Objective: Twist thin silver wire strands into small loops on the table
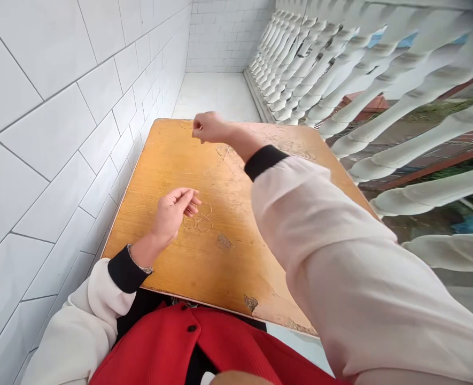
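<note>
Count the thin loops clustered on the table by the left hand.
3 visible: an upper loop, a lower-left loop and a lower-right loop. More may be hidden behind the left hand.

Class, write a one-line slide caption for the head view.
Over a worn wooden table, the right hand is extended toward the far edge, the left hand near thin loops.

Two hands, one left hand (170,216) and one right hand (211,127), and two black cuffs (265,161) show over one table (172,160). Three thin loops (199,217) lie near mid-frame; two buttons (192,328) show at lower centre.
</note>
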Available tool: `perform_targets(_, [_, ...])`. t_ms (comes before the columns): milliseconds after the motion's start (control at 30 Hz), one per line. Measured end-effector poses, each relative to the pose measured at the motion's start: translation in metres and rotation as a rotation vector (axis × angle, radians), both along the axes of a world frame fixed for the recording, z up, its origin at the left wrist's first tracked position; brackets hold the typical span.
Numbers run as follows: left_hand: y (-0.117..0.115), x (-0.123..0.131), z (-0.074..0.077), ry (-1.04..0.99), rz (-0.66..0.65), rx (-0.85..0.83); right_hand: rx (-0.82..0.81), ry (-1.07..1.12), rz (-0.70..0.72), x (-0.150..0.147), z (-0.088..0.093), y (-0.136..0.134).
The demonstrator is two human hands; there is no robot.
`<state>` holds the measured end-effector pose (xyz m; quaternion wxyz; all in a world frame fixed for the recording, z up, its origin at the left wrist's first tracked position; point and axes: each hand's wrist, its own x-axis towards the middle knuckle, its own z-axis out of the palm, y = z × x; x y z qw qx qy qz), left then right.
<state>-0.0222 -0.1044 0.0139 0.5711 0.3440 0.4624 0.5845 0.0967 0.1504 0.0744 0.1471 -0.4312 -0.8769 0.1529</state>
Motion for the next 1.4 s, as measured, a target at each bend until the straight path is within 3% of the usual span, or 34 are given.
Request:
perform_targets(100, [0.009, -0.002, -0.001, -0.019, 0.081, 0.002, -0.270, 0.499, 0.003, 0.047, 0.029, -0.042])
perform_targets(200, [0.021, -0.005, -0.003, 0.025, 0.145, 0.080, -0.533, 0.839, 0.240, 0.082, 0.034, -0.094])
perform_targets(267, [0.027, -0.006, -0.001, 0.070, 0.148, 0.185, -0.666, 0.954, 0.399, 0.091, 0.022, -0.124])
perform_targets(333, [0.029, -0.004, 0.005, 0.145, 0.075, 0.259, -0.719, 1.009, 0.433, 0.091, 0.004, -0.150])
perform_targets(433, [0.026, 0.004, 0.020, 0.237, -0.114, 0.284, -0.667, 1.088, 0.318, 0.080, -0.023, -0.178])
perform_targets(500, [0.022, 0.011, 0.028, 0.258, -0.171, 0.285, -0.602, 1.162, 0.177, 0.073, -0.036, -0.192])
perform_targets(667, [0.025, 0.015, 0.028, 0.236, -0.189, 0.195, -0.537, 1.219, -0.076, 0.073, -0.057, -0.207])
perform_targets(867, [0.025, 0.012, 0.010, 0.197, -0.266, 0.108, -0.646, 1.077, -0.203, 0.085, -0.073, -0.207])
perform_targets(1000, [0.019, 0.013, 0.004, 0.217, -0.310, 0.103, -0.673, 1.183, -0.285, 0.082, -0.074, -0.213])
perform_targets(1400, [0.023, 0.006, -0.009, 0.205, -0.306, 0.046, -0.680, 1.273, -0.281, 0.071, -0.083, -0.221])
